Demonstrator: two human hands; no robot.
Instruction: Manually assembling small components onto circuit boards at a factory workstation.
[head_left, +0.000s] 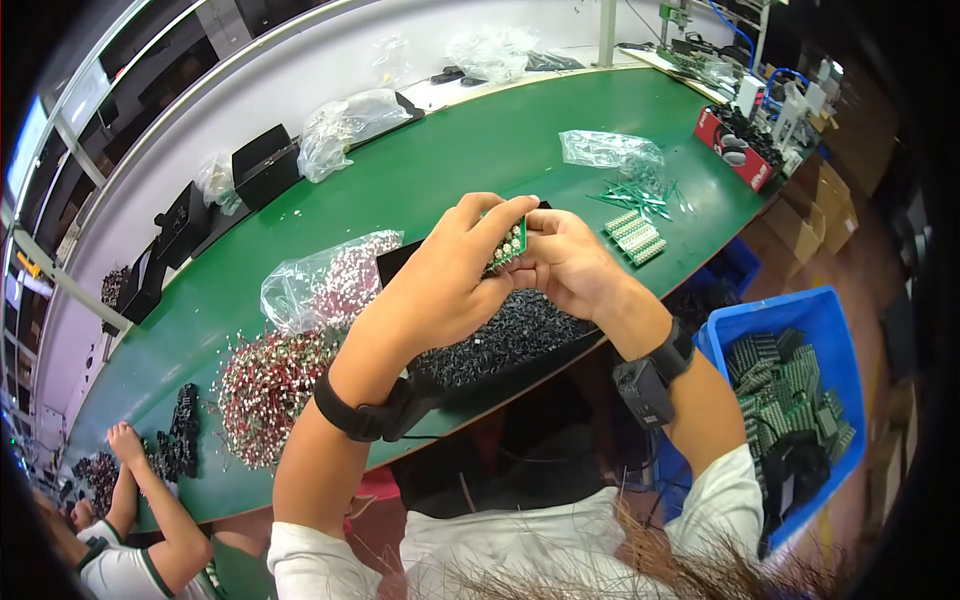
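Above a black tray full of small black parts, my two hands hold a green circuit board with rows of pale round components. My left hand grips it from the left, fingers curled over its top. On the other side my right hand has its fingers bent in against the board's edge. Much of the board is hidden by the fingers, and I cannot tell whether a small part is pinched there. A similar board panel lies on the green table to the right.
Red and white wires are heaped left of the tray, beside a clear bag. Green strips lie beyond the panel. A blue bin of boards stands right. A co-worker's arm rests at lower left. Black boxes line the back.
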